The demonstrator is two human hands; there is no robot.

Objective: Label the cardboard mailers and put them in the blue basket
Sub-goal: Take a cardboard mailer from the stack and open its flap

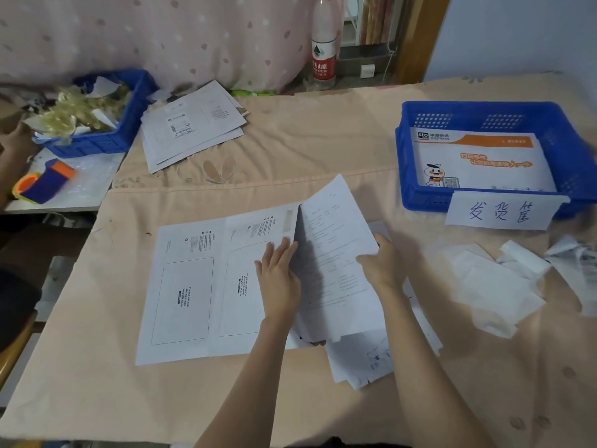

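Two white cardboard mailers lie side by side in front of me, one at the left (181,295) and one beside it (245,279). My left hand (277,273) rests flat on the right mailer's edge, fingers apart. My right hand (381,263) grips a printed white sheet (336,253) and holds it tilted up over a pile of papers (365,357). The blue basket (407,176) stands at the far right with a handwritten paper sign (500,213) on its front. Inside it lies a white and orange express mailer (478,163).
A stack of labelled mailers (190,127) lies at the back left. Beside it is a second blue basket (129,124) full of scraps. An orange and blue tape dispenser (45,182) sits at the left. Torn label backings (497,282) litter the right. A bottle (324,43) stands behind.
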